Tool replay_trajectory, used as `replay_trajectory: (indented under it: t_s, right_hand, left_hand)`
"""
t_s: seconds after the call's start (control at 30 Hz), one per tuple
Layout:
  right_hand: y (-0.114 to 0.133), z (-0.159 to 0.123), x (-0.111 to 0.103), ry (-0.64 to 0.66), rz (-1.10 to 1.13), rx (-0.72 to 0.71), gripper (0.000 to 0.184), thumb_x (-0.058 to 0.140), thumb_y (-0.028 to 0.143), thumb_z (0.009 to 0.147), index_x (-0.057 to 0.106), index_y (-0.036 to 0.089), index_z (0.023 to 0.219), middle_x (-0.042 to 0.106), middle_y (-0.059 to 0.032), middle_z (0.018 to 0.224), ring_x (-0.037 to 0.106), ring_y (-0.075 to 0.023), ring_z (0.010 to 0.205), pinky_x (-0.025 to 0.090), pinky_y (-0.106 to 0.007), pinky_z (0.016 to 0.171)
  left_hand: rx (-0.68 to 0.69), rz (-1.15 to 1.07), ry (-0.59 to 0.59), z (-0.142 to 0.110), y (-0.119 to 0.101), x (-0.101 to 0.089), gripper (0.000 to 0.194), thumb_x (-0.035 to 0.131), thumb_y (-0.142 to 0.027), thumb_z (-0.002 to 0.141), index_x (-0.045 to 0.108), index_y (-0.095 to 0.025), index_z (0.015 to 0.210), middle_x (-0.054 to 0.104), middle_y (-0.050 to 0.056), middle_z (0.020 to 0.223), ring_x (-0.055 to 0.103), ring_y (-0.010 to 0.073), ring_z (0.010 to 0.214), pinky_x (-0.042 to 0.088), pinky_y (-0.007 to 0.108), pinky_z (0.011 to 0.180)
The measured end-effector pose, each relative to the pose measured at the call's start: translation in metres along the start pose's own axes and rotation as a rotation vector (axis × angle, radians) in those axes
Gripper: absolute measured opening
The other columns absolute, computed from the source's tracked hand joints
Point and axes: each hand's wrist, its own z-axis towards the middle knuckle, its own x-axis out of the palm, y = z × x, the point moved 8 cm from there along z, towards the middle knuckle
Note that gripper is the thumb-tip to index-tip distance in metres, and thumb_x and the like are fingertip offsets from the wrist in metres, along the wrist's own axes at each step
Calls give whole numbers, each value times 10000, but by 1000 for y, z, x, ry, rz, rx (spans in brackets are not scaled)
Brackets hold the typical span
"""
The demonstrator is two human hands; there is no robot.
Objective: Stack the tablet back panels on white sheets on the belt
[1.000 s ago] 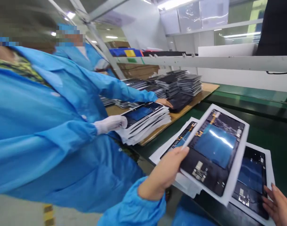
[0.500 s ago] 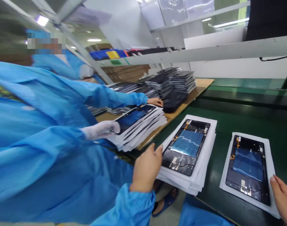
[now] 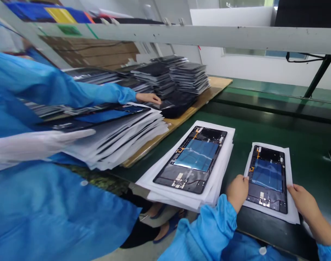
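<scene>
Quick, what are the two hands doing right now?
Left hand: closed on the left edge of the single panel.
Right hand: closed on its right edge.

The single panel [image 3: 268,179] lies on the desk [image 3: 303,145], the left hand [image 3: 237,190] and right hand [image 3: 302,197] at its sides. Left of the panel sits a stack of panels [image 3: 192,163]; farther left and behind, taller stacks [image 3: 168,76] rest on a board [image 3: 209,94].

Right hand [image 3: 303,201] fingertips hidden under the white sheet [image 3: 290,215].
</scene>
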Motion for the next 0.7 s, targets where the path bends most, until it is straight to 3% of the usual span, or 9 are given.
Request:
replay_trajectory:
  t_s: [0.23, 0.4, 0.53, 0.63, 0.7]
  right_hand:
    - [17, -10, -8, -73, -11, -20, 313, 450, 442, 762, 614, 208, 890, 608, -110, 939, 516, -349, 942, 340, -441, 841]
    - [13, -6, 2, -36, 258, 6, 428, 400, 506, 777, 582, 193, 1006, 627, -79, 876, 565, -283, 853, 432, -355, 737]
    - [8, -4, 16, 52, 487, 37, 445, 481, 472, 739, 539, 189, 1078, 641, -58, 823, 597, -253, 747, 470, -319, 621]
    - [5, -5, 17, 92, 609, 83, 441, 518, 434, 719, 517, 188, 1084, 645, -62, 802, 604, -250, 698, 475, -321, 575]
    - [4, -6, 16, 112, 665, 106, 450, 528, 423, 712, 500, 185, 1093, 646, -65, 792, 606, -252, 682, 475, -328, 561]
  left_hand:
    - [26, -5, 42, 10, 0, 7, 298, 355, -324, 843, 583, -135, 809, 633, 120, 855, 586, 225, 817, 358, 282, 667]
    - [47, -140, 89, 10, -4, 12, 296, 382, -324, 823, 554, -137, 672, 612, 75, 728, 563, 171, 709, 340, 242, 591]
    - [38, -228, 55, 4, -5, 2, 359, 378, -396, 824, 530, -131, 636, 579, 58, 663, 546, 165, 669, 343, 233, 560]
    - [-21, -563, 105, -3, -8, -2, 453, 358, -516, 823, 571, -118, 778, 609, 74, 762, 569, 187, 734, 404, 243, 602]
    - [-141, -959, 325, -13, -15, 13, 500, 351, -558, 819, 573, -125, 935, 629, 84, 815, 591, 204, 750, 453, 289, 651]
